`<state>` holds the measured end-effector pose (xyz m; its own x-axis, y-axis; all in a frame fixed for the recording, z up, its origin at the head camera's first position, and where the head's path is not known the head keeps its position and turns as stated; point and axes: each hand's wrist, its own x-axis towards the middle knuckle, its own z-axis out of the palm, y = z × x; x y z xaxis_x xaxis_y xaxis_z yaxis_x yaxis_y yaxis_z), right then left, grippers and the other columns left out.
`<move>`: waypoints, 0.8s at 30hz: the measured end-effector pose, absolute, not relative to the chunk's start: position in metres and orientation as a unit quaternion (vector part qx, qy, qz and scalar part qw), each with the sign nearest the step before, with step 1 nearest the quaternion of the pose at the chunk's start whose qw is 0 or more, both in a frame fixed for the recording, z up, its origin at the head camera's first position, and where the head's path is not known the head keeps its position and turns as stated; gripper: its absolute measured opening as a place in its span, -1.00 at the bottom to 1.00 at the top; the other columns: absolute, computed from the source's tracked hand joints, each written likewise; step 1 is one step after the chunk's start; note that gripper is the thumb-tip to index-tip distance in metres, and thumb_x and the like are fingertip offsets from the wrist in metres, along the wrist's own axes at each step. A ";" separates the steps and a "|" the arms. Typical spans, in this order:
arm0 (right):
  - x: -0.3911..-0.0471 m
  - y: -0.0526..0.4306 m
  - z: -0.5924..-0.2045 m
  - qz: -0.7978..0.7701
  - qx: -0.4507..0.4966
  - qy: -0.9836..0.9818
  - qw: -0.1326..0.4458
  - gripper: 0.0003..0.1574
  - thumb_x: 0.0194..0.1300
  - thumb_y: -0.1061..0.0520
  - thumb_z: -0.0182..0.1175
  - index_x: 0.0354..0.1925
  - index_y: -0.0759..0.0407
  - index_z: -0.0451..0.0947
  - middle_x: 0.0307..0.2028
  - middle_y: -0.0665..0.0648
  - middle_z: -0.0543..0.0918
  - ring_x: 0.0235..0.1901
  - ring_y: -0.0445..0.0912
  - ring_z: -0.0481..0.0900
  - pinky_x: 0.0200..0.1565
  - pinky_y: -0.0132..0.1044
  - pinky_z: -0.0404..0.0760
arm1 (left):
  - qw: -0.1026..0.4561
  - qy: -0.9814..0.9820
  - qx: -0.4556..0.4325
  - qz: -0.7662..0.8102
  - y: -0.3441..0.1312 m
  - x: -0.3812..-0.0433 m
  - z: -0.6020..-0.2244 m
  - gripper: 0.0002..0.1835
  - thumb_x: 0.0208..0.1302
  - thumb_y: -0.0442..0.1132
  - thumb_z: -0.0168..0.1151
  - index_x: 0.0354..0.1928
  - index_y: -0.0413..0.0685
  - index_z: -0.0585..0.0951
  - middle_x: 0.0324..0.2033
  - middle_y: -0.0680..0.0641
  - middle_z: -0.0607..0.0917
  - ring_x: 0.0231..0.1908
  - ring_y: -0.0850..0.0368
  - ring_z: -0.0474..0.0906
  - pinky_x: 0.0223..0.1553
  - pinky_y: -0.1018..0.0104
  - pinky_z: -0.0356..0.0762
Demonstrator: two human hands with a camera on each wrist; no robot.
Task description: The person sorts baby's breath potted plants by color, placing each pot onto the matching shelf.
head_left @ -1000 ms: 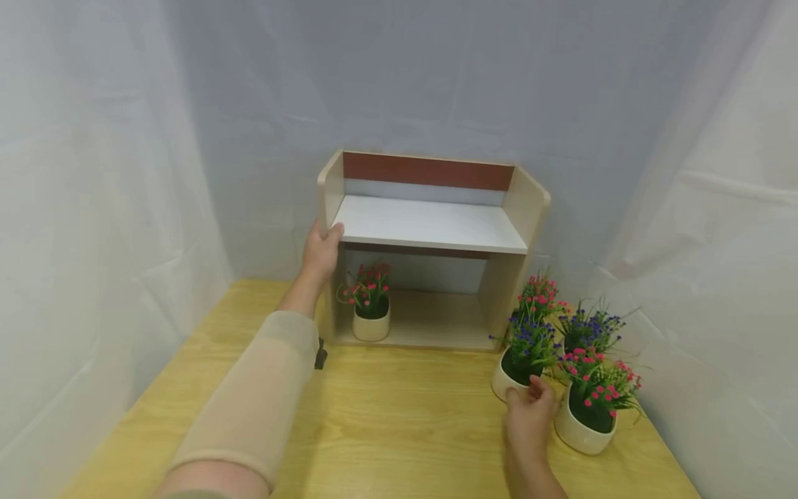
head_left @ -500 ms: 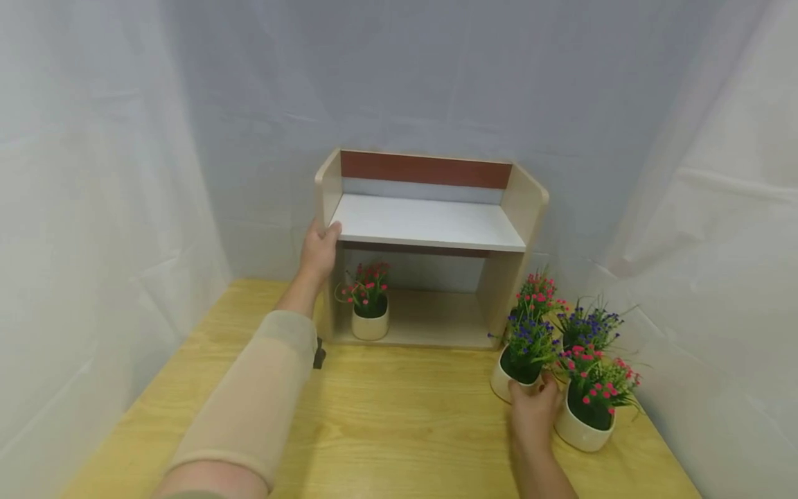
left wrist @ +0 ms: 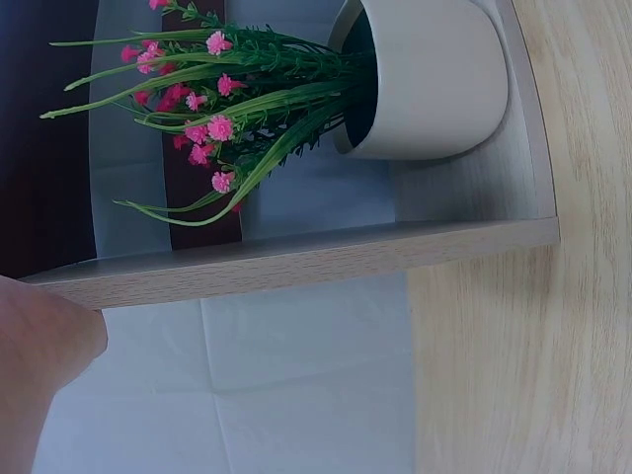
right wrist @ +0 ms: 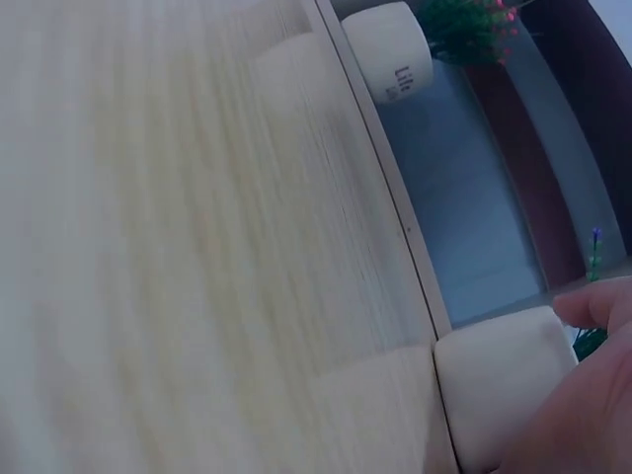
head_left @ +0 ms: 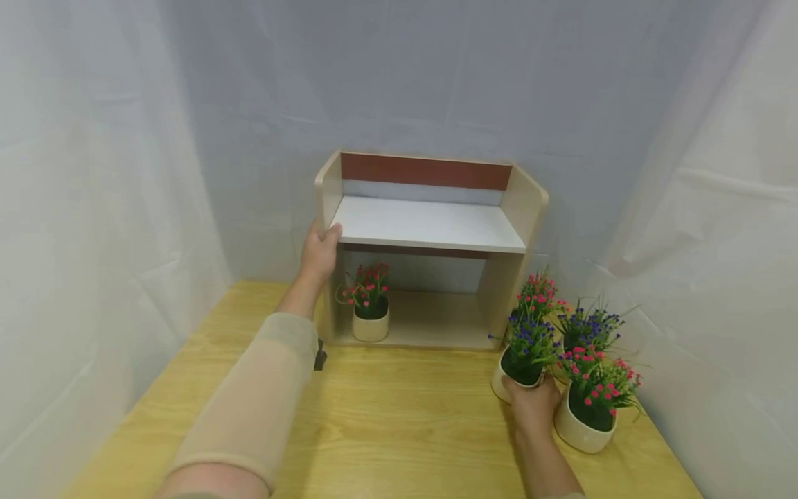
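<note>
My left hand (head_left: 320, 251) grips the left side panel of a small two-tier wooden shelf (head_left: 430, 225), thumb at the front edge of the upper board. On the lower tier, at the left, stands a white pot with pink flowers (head_left: 370, 326). To the right of the shelf, my right hand (head_left: 533, 405) holds the near side of a white pot with purple flowers (head_left: 526, 350). The right wrist view shows thumb and palm around this white pot (right wrist: 504, 380); the other fingers are mostly hidden.
Beside the held pot stand another pink-flowered pot (head_left: 586, 416), a purple-flowered one (head_left: 589, 329) behind it and a pink-flowered one (head_left: 539, 294) close to the shelf. A small black object (head_left: 321, 355) lies by the shelf's left foot. Pale sheeting (head_left: 717, 229) surrounds the wooden table (head_left: 386, 423).
My right hand has moved in against the purple-flowered pot and taken hold of it. The left hand stays on the shelf's side panel, and the pots stand where they were.
</note>
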<state>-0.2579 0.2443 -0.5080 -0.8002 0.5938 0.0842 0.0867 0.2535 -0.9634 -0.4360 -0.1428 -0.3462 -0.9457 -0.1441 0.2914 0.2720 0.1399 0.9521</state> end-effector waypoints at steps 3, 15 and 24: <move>-0.261 0.249 -0.511 0.550 -0.229 -0.779 0.192 0.15 0.22 0.09 0.49 0.50 0.65 0.15 0.46 0.67 0.24 0.53 0.51 0.12 0.63 0.33 0.11 | 0.158 -0.737 -0.042 -0.655 -0.142 -0.436 -0.347 -0.31 0.68 0.08 0.04 0.67 -0.01 0.22 0.62 -0.27 0.36 0.65 -0.26 0.20 0.72 -0.26 0.07; -0.267 0.250 -0.512 0.586 -0.219 -0.764 0.157 0.16 0.30 0.10 0.48 0.57 0.56 0.09 0.53 0.63 0.21 0.56 0.51 0.15 0.65 0.33 0.11 | 0.161 -0.736 -0.037 -0.657 -0.142 -0.436 -0.346 -0.32 0.67 0.10 0.05 0.66 -0.01 0.24 0.60 -0.26 0.38 0.64 -0.25 0.23 0.72 -0.24 0.08; -0.265 0.239 -0.505 0.663 -0.175 -0.717 0.126 0.20 0.33 0.28 0.44 0.64 0.56 -0.06 0.63 0.60 0.12 0.66 0.42 0.07 0.73 0.20 0.04 | 0.161 -0.736 -0.042 -0.656 -0.143 -0.437 -0.348 -0.34 0.68 0.05 0.04 0.66 0.00 0.24 0.60 -0.26 0.38 0.64 -0.24 0.22 0.73 -0.23 0.05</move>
